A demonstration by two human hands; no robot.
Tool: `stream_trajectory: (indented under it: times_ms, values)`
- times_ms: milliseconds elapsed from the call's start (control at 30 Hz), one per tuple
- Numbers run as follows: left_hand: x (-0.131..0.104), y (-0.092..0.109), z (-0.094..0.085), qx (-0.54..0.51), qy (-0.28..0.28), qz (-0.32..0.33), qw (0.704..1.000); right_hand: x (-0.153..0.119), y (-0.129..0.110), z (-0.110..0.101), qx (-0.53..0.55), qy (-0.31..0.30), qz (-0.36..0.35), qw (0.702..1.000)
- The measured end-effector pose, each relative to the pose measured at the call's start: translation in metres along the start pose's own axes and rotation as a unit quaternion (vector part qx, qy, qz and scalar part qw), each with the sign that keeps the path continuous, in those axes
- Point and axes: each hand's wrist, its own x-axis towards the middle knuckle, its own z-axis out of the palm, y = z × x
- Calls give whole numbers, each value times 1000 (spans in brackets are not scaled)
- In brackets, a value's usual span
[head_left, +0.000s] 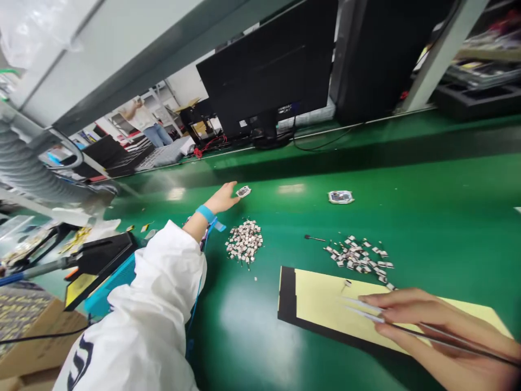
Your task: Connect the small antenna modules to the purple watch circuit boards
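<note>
At centre-left, the left hand (pixel 222 199) reaches over the green counter (pixel 260 355), thumb and forefinger spread beside a small framed part (pixel 243 191); contact cannot be told. A heap of small pieces (pixel 245 241) lies nearer. At lower right, the right hand (pixel 439 326) pinches tweezers (pixel 368 313), tips parted over a yellow pad (pixel 321 296), near a loose piece (pixel 347 283). The step looks like positioning both hands; gripping that piece would call for aligned tips and light closing.
</note>
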Motion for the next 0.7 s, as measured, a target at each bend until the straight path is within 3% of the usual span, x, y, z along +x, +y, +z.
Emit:
stream_trajectory:
  times_ms: [200,367,467,533,633,700]
  values:
    - [24,-25,39,-43,51,-48,997,2,3,-5,-45,-57,-70,995]
    - [27,-19,37,-86,86,-68,990,-6,25,-3,-59,-61,-67,994]
    - [18,4,22,-135,110,-62,983,-6,30,1,-34,-42,-52,997]
    - [-4,32,15,-184,113,-35,976,-3,24,0,-6,-15,-18,1000]
    - [-61,81,16,-273,77,50,958,3,7,-5,26,-1,44,999]
    - [-103,107,25,-357,35,158,920,8,-3,-9,70,-4,76,995]
